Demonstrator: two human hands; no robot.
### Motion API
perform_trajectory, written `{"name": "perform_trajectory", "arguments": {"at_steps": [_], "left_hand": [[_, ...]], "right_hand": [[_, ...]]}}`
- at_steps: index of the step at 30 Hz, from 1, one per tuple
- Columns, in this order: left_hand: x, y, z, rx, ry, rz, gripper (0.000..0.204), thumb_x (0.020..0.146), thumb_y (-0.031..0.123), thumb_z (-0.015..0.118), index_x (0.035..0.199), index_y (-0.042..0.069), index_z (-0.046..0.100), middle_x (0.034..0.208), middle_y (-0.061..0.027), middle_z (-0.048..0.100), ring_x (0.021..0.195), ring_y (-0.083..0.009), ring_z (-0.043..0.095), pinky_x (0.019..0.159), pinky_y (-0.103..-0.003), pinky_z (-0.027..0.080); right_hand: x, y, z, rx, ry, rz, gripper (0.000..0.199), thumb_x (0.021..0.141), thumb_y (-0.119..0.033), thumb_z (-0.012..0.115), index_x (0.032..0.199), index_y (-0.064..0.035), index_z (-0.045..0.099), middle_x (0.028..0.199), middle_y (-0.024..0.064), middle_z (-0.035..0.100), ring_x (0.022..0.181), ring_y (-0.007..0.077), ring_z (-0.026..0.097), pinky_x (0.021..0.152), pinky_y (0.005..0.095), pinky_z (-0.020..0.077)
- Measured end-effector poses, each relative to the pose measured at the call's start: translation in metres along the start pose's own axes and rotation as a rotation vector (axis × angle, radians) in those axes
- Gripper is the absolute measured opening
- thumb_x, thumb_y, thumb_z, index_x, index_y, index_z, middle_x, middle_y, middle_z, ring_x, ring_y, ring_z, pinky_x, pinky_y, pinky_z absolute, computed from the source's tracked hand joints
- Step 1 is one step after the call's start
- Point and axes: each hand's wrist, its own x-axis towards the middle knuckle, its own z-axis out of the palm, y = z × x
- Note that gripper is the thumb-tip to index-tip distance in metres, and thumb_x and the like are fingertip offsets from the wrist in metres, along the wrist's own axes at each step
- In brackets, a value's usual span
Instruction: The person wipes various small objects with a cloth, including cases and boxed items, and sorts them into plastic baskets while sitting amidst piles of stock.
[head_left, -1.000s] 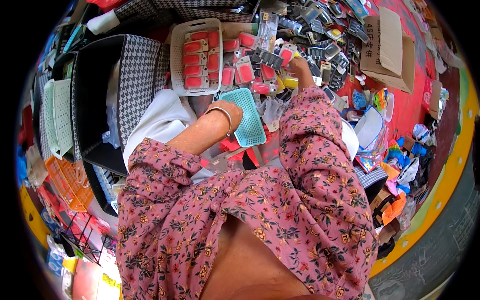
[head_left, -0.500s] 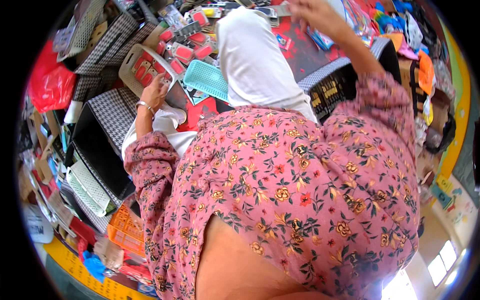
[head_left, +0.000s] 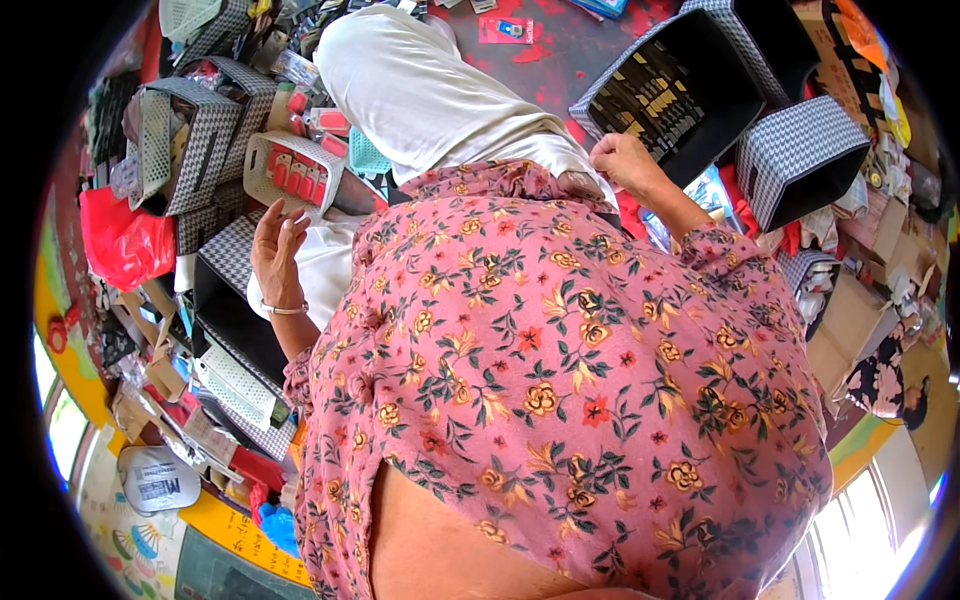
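Note:
My left hand (head_left: 275,250) hangs open, palm showing and fingers spread, with a bangle on the wrist. It hovers just below a white slotted tray (head_left: 290,170) holding several small red items and touches nothing. My right hand (head_left: 625,160) is curled loosely beside a black checked-fabric bin (head_left: 690,90) that contains yellow-and-black small parts. Whether it pinches anything I cannot tell. My white-trousered knee (head_left: 430,90) sits between the hands, and my pink floral top (head_left: 560,380) fills the lower frame.
More checked fabric bins stand around: one at the upper left (head_left: 190,140), an empty black one (head_left: 235,300) by my left side, another at the right (head_left: 800,160). A red bag (head_left: 125,240), cardboard boxes (head_left: 850,320) and scattered small packets cover the red floor.
The view has swung round to the right. My left hand has come off the red-item tray and opened. My right hand has dropped from overhead to the black bin's edge.

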Motion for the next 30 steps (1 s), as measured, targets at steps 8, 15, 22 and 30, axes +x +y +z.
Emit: {"name": "perform_trajectory", "arguments": {"at_steps": [8,15,22,30], "left_hand": [[0.008,0.033,0.008,0.065,-0.030,0.143,0.037,0.084,0.018,0.053,0.116,0.002,0.044,0.097,-0.0097,0.059,0.086,-0.0159,0.057,0.075,-0.025,0.044],[0.005,0.041,0.010,-0.015,-0.018,0.202,0.037,0.084,0.016,0.053,0.117,0.001,0.044,0.097,-0.0093,0.058,0.086,-0.0152,0.057,0.074,-0.025,0.045],[0.014,0.038,0.017,-0.111,-0.075,0.248,0.034,0.084,0.011,0.052,0.115,-0.003,0.045,0.094,-0.0113,0.058,0.085,-0.0165,0.057,0.075,-0.024,0.045],[0.003,0.044,0.006,-0.064,-0.104,0.250,0.039,0.084,0.020,0.054,0.115,-0.002,0.045,0.094,-0.0100,0.059,0.083,-0.0146,0.057,0.072,-0.024,0.044]], "right_hand": [[-0.036,-0.046,0.004,-0.557,-0.190,-0.174,0.067,0.071,-0.064,0.045,0.072,0.0009,0.062,0.064,0.0170,0.060,0.061,0.0263,0.059,0.058,0.0364,0.0442],[-0.027,-0.056,0.026,-0.546,-0.229,-0.184,0.082,0.065,-0.061,0.050,0.111,0.0065,0.047,0.102,0.0254,0.054,0.095,0.0312,0.054,0.080,0.0349,0.0418],[-0.011,-0.076,0.034,-0.262,-0.482,0.143,0.070,0.062,-0.050,0.064,0.106,0.0034,0.049,0.079,0.0083,0.051,0.058,0.0145,0.048,0.044,0.0273,0.0385],[-0.011,-0.071,0.002,-0.440,-0.654,0.191,0.064,0.066,-0.043,0.063,0.106,0.0041,0.049,0.078,0.0108,0.050,0.055,0.0135,0.047,0.046,0.0238,0.0423]]}}
